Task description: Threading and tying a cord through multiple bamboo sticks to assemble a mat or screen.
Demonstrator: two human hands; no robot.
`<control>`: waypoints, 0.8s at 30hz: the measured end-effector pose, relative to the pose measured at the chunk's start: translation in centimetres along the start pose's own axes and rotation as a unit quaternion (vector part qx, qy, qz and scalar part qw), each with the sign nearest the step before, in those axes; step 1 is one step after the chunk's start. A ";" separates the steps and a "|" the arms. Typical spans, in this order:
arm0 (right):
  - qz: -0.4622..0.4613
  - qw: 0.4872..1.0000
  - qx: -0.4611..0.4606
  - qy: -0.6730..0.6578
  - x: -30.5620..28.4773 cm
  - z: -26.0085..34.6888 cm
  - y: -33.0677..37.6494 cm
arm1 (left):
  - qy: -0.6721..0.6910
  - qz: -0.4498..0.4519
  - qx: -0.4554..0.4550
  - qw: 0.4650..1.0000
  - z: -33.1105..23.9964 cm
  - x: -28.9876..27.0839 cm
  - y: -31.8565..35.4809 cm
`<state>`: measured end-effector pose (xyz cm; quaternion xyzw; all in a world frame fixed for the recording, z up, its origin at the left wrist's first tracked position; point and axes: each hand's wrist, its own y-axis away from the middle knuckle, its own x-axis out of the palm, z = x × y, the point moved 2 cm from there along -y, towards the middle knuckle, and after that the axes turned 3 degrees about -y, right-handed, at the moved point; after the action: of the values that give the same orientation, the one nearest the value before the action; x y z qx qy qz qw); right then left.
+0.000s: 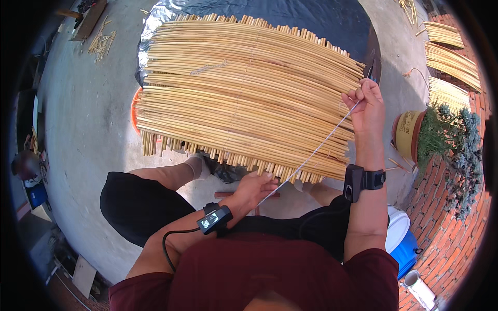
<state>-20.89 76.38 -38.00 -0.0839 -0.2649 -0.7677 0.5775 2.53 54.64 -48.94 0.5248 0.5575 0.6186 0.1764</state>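
A wide mat of thin tan sticks, looking like reed stalks (pixel 207 106), lies in front of me with rows of thread across it. My right hand (pixel 367 96) is at its right edge, fingers pinched on a pale string (pixel 328 139). The string runs taut and slanting over the mat's near right part, down past my left hand's fingertips. My left hand (pixel 254 187) is at the near edge by the stick ends, its fingers half curled and close together; what they grip is hidden. A loose tangle of grey string (pixel 210 67) lies on the mat.
Dark sheeting (pixel 332 20) covers the surface beneath the mat; an orange rim (pixel 135 111) shows at left. A potted plant (pixel 410 135) stands right, near a blue bucket (pixel 404 254) and a white container (pixel 420 287). Stick bundles (pixel 451 65) lie on the brick paving.
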 end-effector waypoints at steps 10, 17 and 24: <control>0.177 0.882 0.368 0.235 -7.5 -6.0 20.2 | 0.050 -0.075 0.085 0.992 2.0 2.1 0.8; 0.096 0.935 0.228 -0.254 -10.2 -16.5 21.1 | -0.016 -0.102 0.126 0.987 2.3 1.9 0.9; 0.040 0.942 0.245 -0.226 -11.1 -18.0 19.4 | -0.761 -0.170 0.515 0.357 -0.3 2.6 3.7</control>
<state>3.88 72.94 -52.03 -0.1220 -0.5645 -0.6161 0.5357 2.61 55.38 -44.51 0.6538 0.4728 -0.4950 0.3225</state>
